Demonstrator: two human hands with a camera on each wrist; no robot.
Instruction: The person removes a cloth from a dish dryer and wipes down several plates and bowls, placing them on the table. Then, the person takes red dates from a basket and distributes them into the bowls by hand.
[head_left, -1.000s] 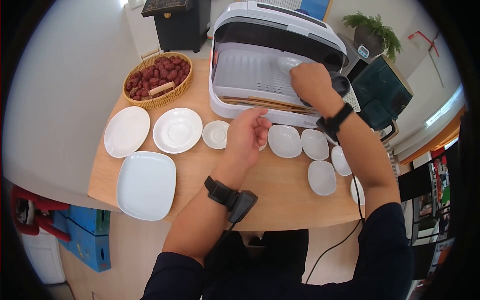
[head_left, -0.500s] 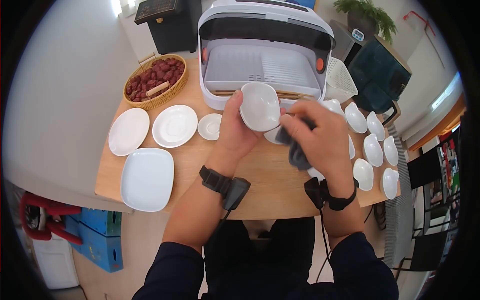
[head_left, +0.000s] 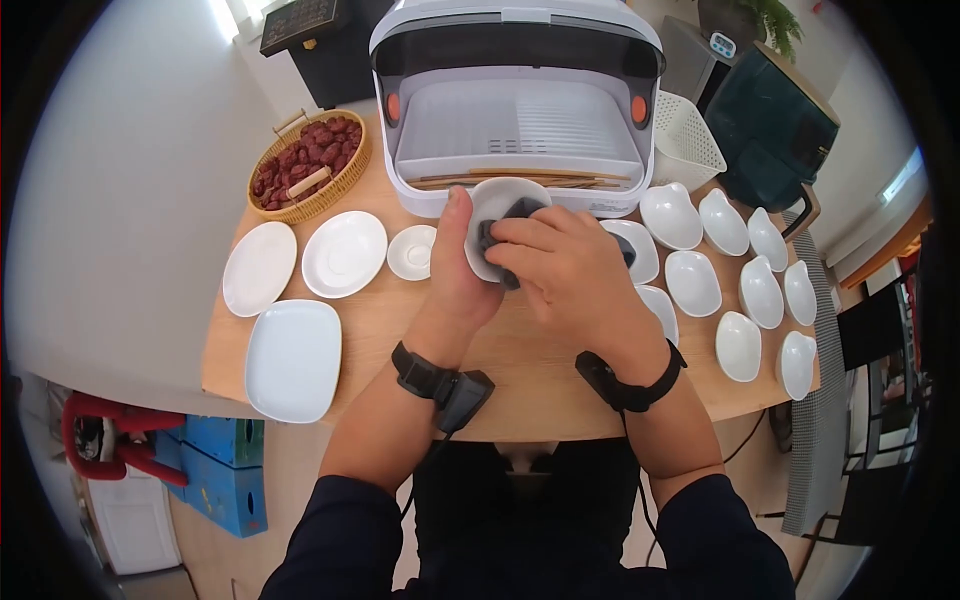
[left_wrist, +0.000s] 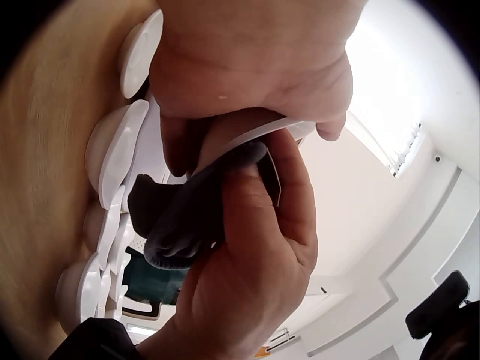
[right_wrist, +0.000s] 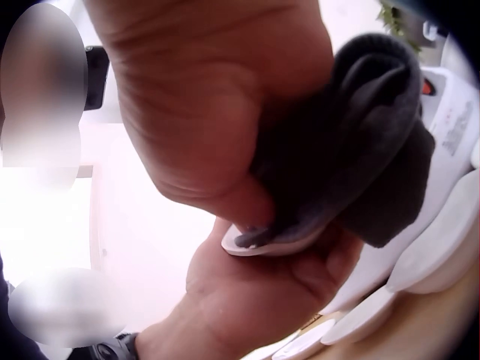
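In the head view a small white bowl (head_left: 483, 205) is held tilted by the left hand (head_left: 462, 270), thumb at its left rim and the other fingers behind it. The right hand (head_left: 570, 270) holds a dark grey cloth (head_left: 522, 208) and presses it into the bowl. From the left wrist side, the cloth (left_wrist: 187, 217) hangs from the right hand (left_wrist: 255, 255) against the bowl's rim (left_wrist: 259, 133). In the right wrist view the cloth (right_wrist: 360, 142) bunches over the bowl (right_wrist: 262, 247), which rests in the left hand (right_wrist: 255, 300).
Behind the hands stands an open white dish cabinet (head_left: 520, 125) with chopsticks (head_left: 590, 181) along its front. Several white bowls (head_left: 693, 283) are on the right. Plates (head_left: 293, 360) and a basket of red dates (head_left: 308, 165) occupy the left. A white perforated basket (head_left: 688, 140) sits beside the cabinet.
The right hand has come from inside the cabinet to the bowl, which the left hand has taken hold of. The cloth has moved from beside the bowl into it.
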